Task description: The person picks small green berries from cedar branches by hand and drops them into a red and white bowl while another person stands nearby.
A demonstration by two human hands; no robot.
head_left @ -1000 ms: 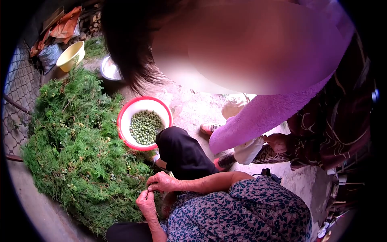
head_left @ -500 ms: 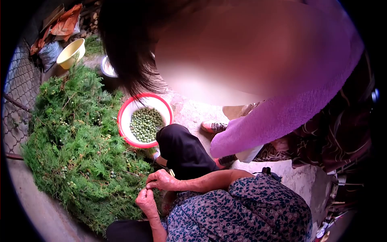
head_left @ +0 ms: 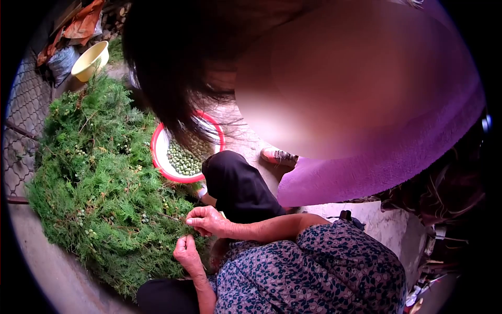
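Observation:
Over the edge of a big heap of green conifer branches point(head_left: 104, 204), my two hands are close together but apart. My right hand point(head_left: 209, 221) is closed, thumb and fingers pinched at the tips beside the greenery. Just below it, my left hand point(head_left: 187, 255) is also closed in a pinch. Whatever lies between either set of fingertips is too small to make out. Beyond my right knee stands a white basin with a red rim point(head_left: 157, 168), holding many small round green cones point(head_left: 184, 161). Another person's dark hair covers part of the basin.
A person in a purple garment point(head_left: 361, 180) leans in from the top right, a shoe point(head_left: 277, 155) on the floor beneath. My dark-trousered knee point(head_left: 230, 178) is beside the basin. A yellow basin point(head_left: 90, 60) and wire mesh point(head_left: 29, 115) are beyond the heap.
My hands, touching before, have separated, the right moving slightly up and the left slightly down. The other person's hair and purple garment have shifted, and the hair now hangs over the red-rimmed basin.

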